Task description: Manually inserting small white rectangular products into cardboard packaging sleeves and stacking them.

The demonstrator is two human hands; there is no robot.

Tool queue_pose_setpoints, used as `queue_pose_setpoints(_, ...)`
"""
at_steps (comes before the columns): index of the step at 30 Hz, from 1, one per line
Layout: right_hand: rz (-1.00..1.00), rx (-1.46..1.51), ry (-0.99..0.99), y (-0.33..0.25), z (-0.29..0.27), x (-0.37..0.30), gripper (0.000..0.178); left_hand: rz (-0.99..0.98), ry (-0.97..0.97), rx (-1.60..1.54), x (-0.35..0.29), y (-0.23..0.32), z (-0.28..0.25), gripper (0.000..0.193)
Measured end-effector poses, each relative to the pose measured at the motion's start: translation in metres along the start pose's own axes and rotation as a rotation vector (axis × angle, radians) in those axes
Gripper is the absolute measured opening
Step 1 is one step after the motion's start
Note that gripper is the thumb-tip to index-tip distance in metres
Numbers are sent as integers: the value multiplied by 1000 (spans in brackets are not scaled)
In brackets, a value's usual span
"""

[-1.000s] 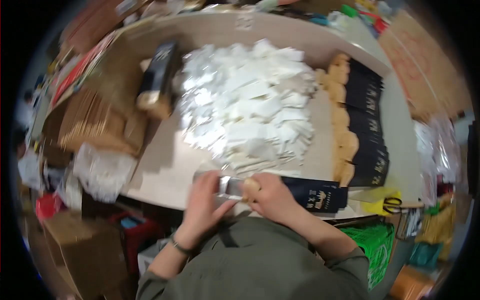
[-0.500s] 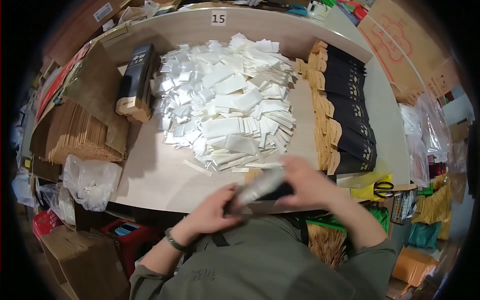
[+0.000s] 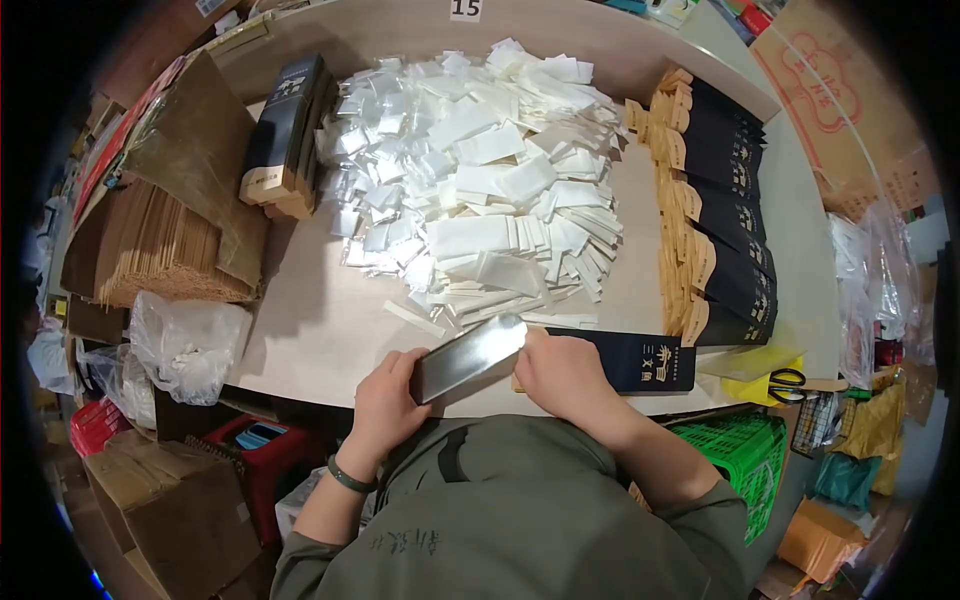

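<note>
A flat, shiny silver packet (image 3: 465,362) is held tilted over the front of the table, its far end up to the right. My left hand (image 3: 393,398) grips its lower left end, fingers wrapped round the edge. At the upper right end, my right hand (image 3: 563,372) is closed on the packet's edge; its fingertips are partly hidden. A black printed sleeve (image 3: 645,364) with a tan end lies flat on the table, partly under my right hand. Just beyond the packet is a large heap of small white and clear packets (image 3: 480,190).
Black sleeves with tan ends (image 3: 725,225) lie in an overlapping row at right; more are stacked (image 3: 285,130) at back left. An open carton of brown card pieces (image 3: 170,250) and a clear plastic bag (image 3: 188,345) stand left. Black-handled scissors (image 3: 787,385) lie at the right front.
The silver packet, blurred before, is now steadier and farther left, with both hands on it. My right hand has come down and left, and the black sleeve beneath shows more. The view has shifted slightly.
</note>
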State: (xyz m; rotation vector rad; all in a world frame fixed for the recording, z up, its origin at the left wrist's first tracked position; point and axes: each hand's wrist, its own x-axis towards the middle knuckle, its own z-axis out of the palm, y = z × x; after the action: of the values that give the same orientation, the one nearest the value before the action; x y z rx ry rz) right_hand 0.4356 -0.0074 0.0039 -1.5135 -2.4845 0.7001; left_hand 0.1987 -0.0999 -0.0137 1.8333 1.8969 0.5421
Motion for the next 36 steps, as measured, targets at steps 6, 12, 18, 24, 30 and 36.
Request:
queue_pose_setpoints(6,-51,121,-12,-12,16,3,17,117,-193,49,5,5,-20,61)
queue_pose_setpoints(12,-45,148,186,-6,-11,25,26,424,78,24,53,-3,-32,65)
queue_pose_setpoints(18,45,-6,27,55,-17,52,18,45,316,-20,135,-62,-30,37)
queue_pose_setpoints(24,-102,148,98,42,-27,48,7,84,409,5,120,-69,-36,22)
queue_pose_setpoints(30,-204,233,117,34,-15,60,11,-158,520,-378,83,-49,-45,22)
queue_pose_setpoints(36,-342,-10,234,44,2,66,13,-293,369,-707,11,-15,-4,14)
